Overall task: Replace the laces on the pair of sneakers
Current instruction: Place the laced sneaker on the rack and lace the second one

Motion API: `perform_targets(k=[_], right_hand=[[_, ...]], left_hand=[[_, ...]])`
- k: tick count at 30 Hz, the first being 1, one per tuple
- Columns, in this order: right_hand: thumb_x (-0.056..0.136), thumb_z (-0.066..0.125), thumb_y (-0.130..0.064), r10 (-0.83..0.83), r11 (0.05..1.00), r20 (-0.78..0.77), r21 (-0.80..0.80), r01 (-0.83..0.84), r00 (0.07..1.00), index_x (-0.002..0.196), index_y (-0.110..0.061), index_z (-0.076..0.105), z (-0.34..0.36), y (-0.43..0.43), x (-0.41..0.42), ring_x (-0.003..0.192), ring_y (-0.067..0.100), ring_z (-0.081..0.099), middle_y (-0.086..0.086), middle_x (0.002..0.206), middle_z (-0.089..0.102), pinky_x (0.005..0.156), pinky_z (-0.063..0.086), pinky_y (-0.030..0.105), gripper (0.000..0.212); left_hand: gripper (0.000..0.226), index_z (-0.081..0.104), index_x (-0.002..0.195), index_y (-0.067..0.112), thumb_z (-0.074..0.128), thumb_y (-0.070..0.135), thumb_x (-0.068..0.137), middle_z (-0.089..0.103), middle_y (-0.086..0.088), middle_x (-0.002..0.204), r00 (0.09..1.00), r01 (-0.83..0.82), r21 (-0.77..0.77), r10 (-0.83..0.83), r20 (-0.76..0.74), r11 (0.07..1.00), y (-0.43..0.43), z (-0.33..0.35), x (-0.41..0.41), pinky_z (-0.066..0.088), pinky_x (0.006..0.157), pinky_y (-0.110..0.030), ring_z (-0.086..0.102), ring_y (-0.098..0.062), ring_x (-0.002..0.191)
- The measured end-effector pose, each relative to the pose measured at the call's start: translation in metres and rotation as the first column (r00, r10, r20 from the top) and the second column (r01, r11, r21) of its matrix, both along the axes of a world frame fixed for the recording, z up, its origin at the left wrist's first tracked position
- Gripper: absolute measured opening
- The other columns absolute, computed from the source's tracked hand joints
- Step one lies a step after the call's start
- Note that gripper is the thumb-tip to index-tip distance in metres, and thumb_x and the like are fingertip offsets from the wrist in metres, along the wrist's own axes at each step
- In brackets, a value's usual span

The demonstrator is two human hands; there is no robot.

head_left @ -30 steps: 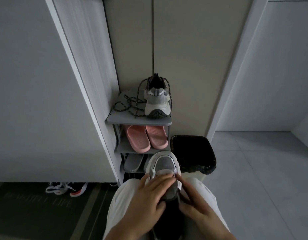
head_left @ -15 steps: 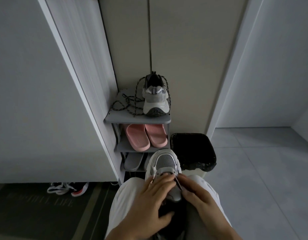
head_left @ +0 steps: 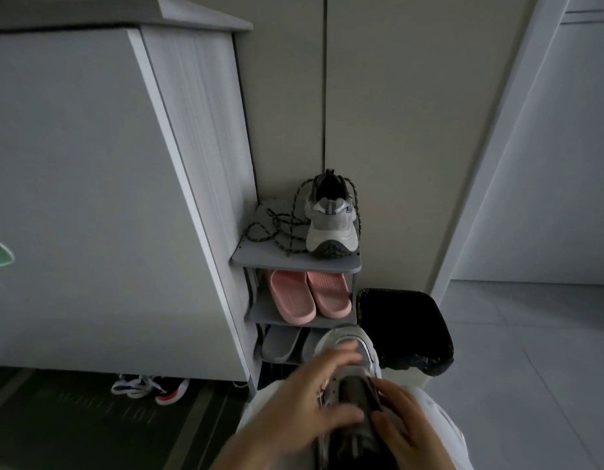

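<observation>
Down at the bottom edge, a grey-and-white sneaker (head_left: 366,347) lies toe-forward on the person's lap, just in front of the shoe rack (head_left: 294,259); the left hand (head_left: 304,405) is draped over its upper, fingers (head_left: 344,352) spread across the toe and thumb laid over the dark tongue, gripping it, though motion blurs the hand; the right hand (head_left: 405,429) holds the shoe's right side, its fingers (head_left: 385,390) curled in against the eyelet edge; whether a lace runs through those eyelets I cannot tell.

Behind, the rack stands between a pale cabinet (head_left: 90,198) and a bin (head_left: 439,354). Its top tier carries the second sneaker (head_left: 332,228), heel toward the camera, on the right half; a dark speckled lace (head_left: 270,228) lies in loose tangles on the left half, touching that shoe and looping up round its collar. The middle tier holds a pair of pink slippers (head_left: 309,298), side by side, toes forward; the lowest visible tier holds grey slippers (head_left: 280,344), the right one partly hidden by the lap sneaker. The bin is lined with a black bag folded over its rim; its inside is too dark to tell what it contains. Under the cabinet, another pair of shoes (head_left: 151,390) pokes out onto the floor.
</observation>
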State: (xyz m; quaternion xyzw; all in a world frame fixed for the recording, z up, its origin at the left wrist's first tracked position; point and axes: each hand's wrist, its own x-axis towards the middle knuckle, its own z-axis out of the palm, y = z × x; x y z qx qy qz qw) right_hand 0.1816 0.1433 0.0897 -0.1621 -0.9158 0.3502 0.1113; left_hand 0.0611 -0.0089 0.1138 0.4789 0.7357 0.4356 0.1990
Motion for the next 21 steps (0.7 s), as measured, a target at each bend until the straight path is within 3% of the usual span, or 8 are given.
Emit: perform_targets(k=[3, 5, 6, 10, 13, 15, 18, 21], right_hand=[[0.071, 0.023, -0.076, -0.068, 0.97, -0.044, 0.23, 0.076, 0.997, 0.105, -0.07, 0.037, -0.008, -0.003, -0.002, 0.082, -0.008, 0.055, -0.028, 0.088, 0.057, 0.071, 0.044, 0.011, 0.038], [0.076, 0.032, -0.075, -0.114, 0.968, 0.008, 0.225, 0.109, 0.993, 0.103, -0.058, 0.045, -0.01, -0.004, -0.009, 0.074, -0.004, 0.057, -0.022, 0.075, 0.057, 0.063, 0.047, 0.01, 0.035], [0.075, 0.035, -0.076, -0.107, 0.983, -0.061, 0.145, 0.115, 0.992, 0.106, -0.052, 0.047, -0.007, -0.001, -0.018, 0.079, -0.004, 0.057, -0.024, 0.082, 0.057, 0.064, 0.047, 0.008, 0.041], [0.077, 0.051, -0.067, -0.128, 0.991, -0.325, -0.006, 0.133, 0.937, 0.125, -0.039, 0.045, 0.021, 0.03, -0.082, 0.116, 0.016, 0.052, -0.01, 0.132, 0.041, 0.088, 0.051, 0.035, 0.057], [0.083, 0.061, -0.039, -0.022, 0.997, -0.408, 0.055, 0.049, 0.913, 0.136, -0.033, 0.033, 0.051, 0.048, -0.144, 0.133, 0.012, 0.029, -0.007, 0.148, 0.023, 0.096, 0.039, 0.024, 0.06], [0.082, 0.066, -0.027, -0.026, 0.999, -0.402, -0.033, 0.015, 0.915, 0.134, -0.042, 0.024, 0.063, 0.052, -0.18, 0.137, 0.01, 0.018, -0.009, 0.152, 0.009, 0.098, 0.033, 0.021, 0.068], [0.083, 0.067, -0.022, -0.037, 0.996, -0.381, -0.093, 0.002, 0.924, 0.132, -0.049, 0.014, 0.063, 0.057, -0.219, 0.142, 0.018, 0.013, -0.005, 0.155, 0.002, 0.104, 0.032, 0.032, 0.078], [0.087, 0.062, -0.014, -0.055, 0.997, -0.347, -0.063, 0.035, 0.936, 0.138, -0.046, 0.015, 0.057, 0.06, -0.237, 0.142, 0.021, 0.016, -0.001, 0.156, 0.008, 0.101, 0.035, 0.032, 0.077]], left_hand=[[0.042, 0.05, 0.124, 0.025, 0.063, 0.021, 0.085, 0.046, 0.016, 0.132, 0.942, -0.294, 0.06, 0.3, -0.153, 0.954, 0.014, 0.031, -0.08, 0.04, 0.098, -0.018, 0.05, 0.001, 0.109], [0.041, 0.045, 0.131, 0.015, 0.054, 0.013, 0.091, 0.046, -0.002, 0.136, 0.81, -0.515, 0.004, 0.489, -0.324, 0.857, 0.033, 0.039, -0.136, 0.042, 0.096, -0.028, 0.052, -0.014, 0.111], [0.044, 0.04, 0.135, 0.012, 0.049, 0.008, 0.092, 0.04, -0.008, 0.142, 0.757, -0.582, -0.045, 0.521, -0.394, 0.812, 0.042, 0.043, -0.161, 0.04, 0.099, -0.032, 0.047, -0.02, 0.119], [0.07, 0.012, 0.147, 0.016, 0.042, -0.007, 0.087, 0.007, -0.004, 0.156, 0.673, -0.637, -0.298, 0.324, -0.665, 0.711, 0.066, 0.042, -0.233, 0.029, 0.109, -0.04, 0.024, -0.033, 0.134], [0.077, 0.002, 0.147, 0.023, 0.047, 0.002, 0.089, 0.003, -0.004, 0.156, 0.727, -0.568, -0.456, 0.158, -0.668, 0.686, 0.078, 0.035, -0.265, 0.026, 0.111, -0.04, 0.019, -0.034, 0.136], [0.073, 0.008, 0.147, 0.026, 0.049, 0.006, 0.09, 0.017, -0.01, 0.153, 0.774, -0.538, -0.511, 0.153, -0.615, 0.67, 0.085, 0.031, -0.279, 0.029, 0.11, -0.04, 0.026, -0.033, 0.135], [0.042, 0.045, 0.133, 0.017, 0.044, 0.008, 0.092, 0.048, -0.015, 0.135, 0.757, -0.574, -0.488, 0.2, -0.622, 0.658, 0.083, 0.035, -0.285, 0.042, 0.096, -0.036, 0.049, -0.03, 0.119], [0.025, 0.056, 0.111, 0.002, 0.039, 0.013, 0.095, 0.058, -0.019, 0.115, 0.657, -0.701, -0.267, 0.452, -0.604, 0.662, 0.073, 0.053, -0.267, 0.044, 0.081, -0.037, 0.056, -0.033, 0.103]])
